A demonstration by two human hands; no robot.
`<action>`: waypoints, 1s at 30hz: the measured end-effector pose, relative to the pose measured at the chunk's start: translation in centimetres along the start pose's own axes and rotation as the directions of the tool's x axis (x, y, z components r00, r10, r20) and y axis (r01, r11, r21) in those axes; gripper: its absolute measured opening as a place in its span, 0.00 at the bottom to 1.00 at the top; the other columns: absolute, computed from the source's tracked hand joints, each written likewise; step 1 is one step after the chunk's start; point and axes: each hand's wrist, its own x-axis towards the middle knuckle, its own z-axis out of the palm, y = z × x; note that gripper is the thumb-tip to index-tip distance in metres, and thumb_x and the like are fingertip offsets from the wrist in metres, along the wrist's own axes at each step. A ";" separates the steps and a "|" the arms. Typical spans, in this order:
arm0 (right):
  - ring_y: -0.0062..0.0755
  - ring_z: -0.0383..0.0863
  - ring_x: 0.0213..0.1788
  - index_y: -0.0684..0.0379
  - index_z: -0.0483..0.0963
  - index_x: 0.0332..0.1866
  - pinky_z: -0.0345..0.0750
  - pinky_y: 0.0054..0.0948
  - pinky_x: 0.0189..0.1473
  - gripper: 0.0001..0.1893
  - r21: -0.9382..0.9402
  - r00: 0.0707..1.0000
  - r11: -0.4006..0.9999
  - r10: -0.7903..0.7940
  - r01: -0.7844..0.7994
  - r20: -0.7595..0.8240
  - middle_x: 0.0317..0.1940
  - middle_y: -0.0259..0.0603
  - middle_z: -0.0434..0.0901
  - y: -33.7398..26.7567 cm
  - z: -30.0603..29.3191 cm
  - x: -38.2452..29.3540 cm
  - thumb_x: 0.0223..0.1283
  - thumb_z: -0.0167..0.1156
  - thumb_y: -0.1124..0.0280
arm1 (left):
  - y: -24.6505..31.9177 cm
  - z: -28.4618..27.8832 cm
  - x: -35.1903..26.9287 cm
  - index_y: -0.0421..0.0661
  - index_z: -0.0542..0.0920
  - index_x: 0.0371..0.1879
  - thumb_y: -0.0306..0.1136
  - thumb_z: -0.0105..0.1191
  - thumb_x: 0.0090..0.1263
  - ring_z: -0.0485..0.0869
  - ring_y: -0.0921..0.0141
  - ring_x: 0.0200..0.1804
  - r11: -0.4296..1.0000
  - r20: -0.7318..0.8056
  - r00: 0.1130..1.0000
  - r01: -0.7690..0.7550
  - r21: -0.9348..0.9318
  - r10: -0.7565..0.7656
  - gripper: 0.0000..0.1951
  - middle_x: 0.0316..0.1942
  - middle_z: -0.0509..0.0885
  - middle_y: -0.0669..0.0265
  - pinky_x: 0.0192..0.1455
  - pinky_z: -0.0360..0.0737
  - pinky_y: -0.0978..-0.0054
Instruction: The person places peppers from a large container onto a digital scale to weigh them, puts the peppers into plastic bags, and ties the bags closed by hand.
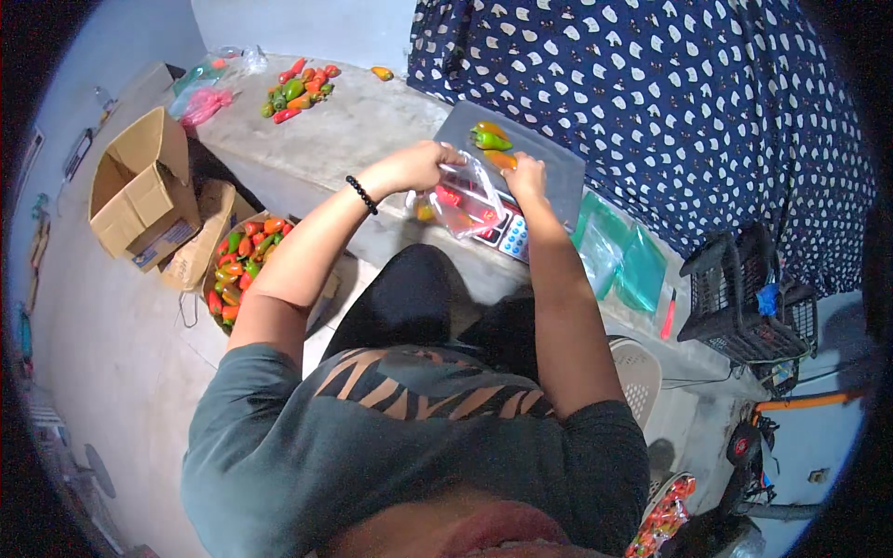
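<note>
My left hand (432, 167), below a beaded bracelet, grips the rim of a clear plastic bag (474, 213) that hangs over the front of a digital scale (515, 234) with red lit digits. A yellowish pepper (423, 209) shows through the bag's plastic. My right hand (527, 174) has its fingers on an orange pepper (499, 160) at the scale's grey platform (551, 150). Beside that pepper, a green pepper (492, 141) and an orange-brown pepper (492, 128) lie on the platform.
Peppers (300, 91) are heaped on the concrete ledge (349, 129). A container of peppers (241, 268) and a cardboard box (139, 195) stand at left. Right of the scale are green plastic bags (638, 268), a red-handled tool (668, 317) and black crates (732, 300). A patterned curtain (628, 91) hangs behind.
</note>
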 end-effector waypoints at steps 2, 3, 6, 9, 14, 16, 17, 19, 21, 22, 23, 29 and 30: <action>0.42 0.79 0.40 0.58 0.74 0.47 0.75 0.35 0.45 0.20 0.019 0.998 0.999 0.028 -0.026 -0.063 0.38 0.47 0.80 -0.6 -0.8 -0.9 0.45 0.63 0.65 | -3.0 1.0 1.3 0.42 0.75 0.50 0.16 0.40 0.47 0.81 0.62 0.38 0.990 -0.068 0.990 -0.118 0.080 0.123 0.26 0.48 0.77 0.55 0.34 0.78 0.72; 0.35 0.78 0.39 0.59 0.74 0.46 0.75 0.30 0.42 0.19 0.535 0.996 0.843 0.087 -0.053 -0.038 0.37 0.43 0.79 -1.0 -1.6 -1.2 0.45 0.62 0.67 | -4.8 1.4 2.1 0.42 0.74 0.50 0.16 0.41 0.48 0.81 0.63 0.36 0.958 -0.138 0.956 -0.234 0.166 0.258 0.26 0.48 0.77 0.55 0.33 0.78 0.72; 0.31 0.77 0.37 0.61 0.73 0.46 0.74 0.26 0.39 0.19 0.924 0.999 0.381 0.033 0.022 -0.038 0.35 0.42 0.77 -2.1 -6.1 -4.5 0.45 0.62 0.69 | -3.5 1.7 2.6 0.43 0.76 0.50 0.18 0.43 0.48 0.79 0.62 0.42 0.987 -0.151 0.976 -0.146 0.067 0.155 0.25 0.48 0.78 0.56 0.42 0.75 0.71; 0.21 0.74 0.32 0.60 0.71 0.49 0.72 0.20 0.33 0.22 0.599 0.905 0.681 -0.358 0.421 -0.228 0.38 0.39 0.74 -4.0 -12.1 -8.1 0.44 0.62 0.73 | -1.5 1.7 1.9 0.45 0.77 0.48 0.20 0.45 0.48 0.77 0.59 0.49 1.000 -0.122 0.992 0.010 -0.025 -0.013 0.24 0.47 0.78 0.55 0.51 0.74 0.70; 0.55 0.73 0.43 0.64 0.64 0.45 0.71 0.43 0.45 0.20 0.326 0.858 0.799 -0.506 0.506 -0.090 0.38 0.55 0.73 -6.6 -10.5 -8.6 0.43 0.56 0.77 | 0.1 2.3 2.1 0.44 0.78 0.47 0.24 0.51 0.47 0.79 0.59 0.46 0.999 -0.149 0.988 -0.032 0.044 0.039 0.23 0.45 0.79 0.56 0.47 0.76 0.70; 0.53 0.72 0.44 0.63 0.67 0.41 0.70 0.44 0.45 0.15 0.204 0.778 0.752 -0.619 0.627 -0.109 0.38 0.54 0.73 -6.5 -8.2 -8.0 0.45 0.54 0.76 | 0.5 2.4 2.0 0.44 0.74 0.52 0.21 0.45 0.52 0.81 0.64 0.40 0.952 -0.194 0.942 -0.236 0.193 0.273 0.24 0.45 0.79 0.56 0.40 0.78 0.71; 0.53 0.72 0.44 0.63 0.70 0.38 0.71 0.43 0.45 0.11 0.167 0.786 0.770 -0.615 0.616 -0.059 0.39 0.53 0.73 -6.7 -7.6 -7.9 0.46 0.53 0.76 | 0.1 2.4 1.9 0.44 0.74 0.52 0.21 0.45 0.52 0.81 0.64 0.40 0.953 -0.199 0.942 -0.231 0.197 0.270 0.24 0.45 0.79 0.56 0.40 0.78 0.71; 0.51 0.73 0.42 0.63 0.72 0.33 0.71 0.40 0.44 0.08 0.094 0.736 0.730 -0.673 0.677 -0.073 0.37 0.51 0.75 -5.9 -6.2 -7.5 0.46 0.53 0.76 | 2.4 1.7 0.7 0.45 0.73 0.53 0.20 0.43 0.50 0.82 0.68 0.33 0.990 -0.059 0.997 0.031 -0.137 -0.040 0.26 0.44 0.80 0.57 0.31 0.78 0.73; 0.49 0.75 0.40 0.63 0.75 0.29 0.72 0.38 0.44 0.05 0.021 0.674 0.675 -0.735 0.738 -0.081 0.34 0.50 0.76 -5.8 -6.0 -6.7 0.45 0.53 0.75 | 0.1 2.5 0.6 0.45 0.72 0.55 0.18 0.42 0.49 0.81 0.71 0.27 0.988 -0.150 0.988 -0.066 -0.139 0.045 0.28 0.44 0.80 0.58 0.26 0.77 0.76; 0.45 0.76 0.38 0.62 0.76 0.28 0.73 0.36 0.42 0.06 0.240 0.670 0.667 -0.738 0.705 0.081 0.32 0.47 0.78 -6.3 -6.9 -6.4 0.45 0.54 0.76 | -0.5 2.8 0.1 0.45 0.72 0.55 0.18 0.42 0.49 0.81 0.71 0.27 0.987 -0.162 0.986 -0.066 -0.150 0.041 0.28 0.46 0.79 0.58 0.25 0.77 0.76; 0.42 0.78 0.36 0.61 0.78 0.27 0.74 0.33 0.41 0.06 0.442 0.622 0.653 -0.746 0.615 0.237 0.29 0.44 0.79 -6.6 -7.7 -5.9 0.44 0.54 0.76 | -1.0 2.9 -0.3 0.44 0.71 0.55 0.18 0.42 0.48 0.80 0.71 0.26 0.985 -0.174 0.984 -0.066 -0.161 0.037 0.29 0.47 0.79 0.58 0.25 0.77 0.76; 0.33 0.80 0.33 0.58 0.78 0.40 0.75 0.28 0.43 0.14 0.482 0.953 0.838 -0.301 0.255 0.019 0.33 0.42 0.81 -2.0 -7.1 3.2 0.45 0.55 0.78 | -3.0 2.2 -1.3 0.42 0.71 0.55 0.17 0.41 0.46 0.71 0.61 0.59 0.994 -0.092 0.995 0.021 -0.108 -0.031 0.30 0.54 0.73 0.54 0.62 0.64 0.73; 0.39 0.80 0.33 0.55 0.76 0.45 0.76 0.31 0.44 0.18 0.229 0.931 0.903 -0.361 0.363 -0.055 0.34 0.44 0.81 -2.0 -5.4 3.9 0.45 0.54 0.79 | -3.5 1.6 -1.7 0.42 0.71 0.55 0.17 0.40 0.46 0.74 0.62 0.53 0.999 -0.126 0.991 -0.036 -0.005 0.035 0.30 0.55 0.73 0.55 0.57 0.69 0.73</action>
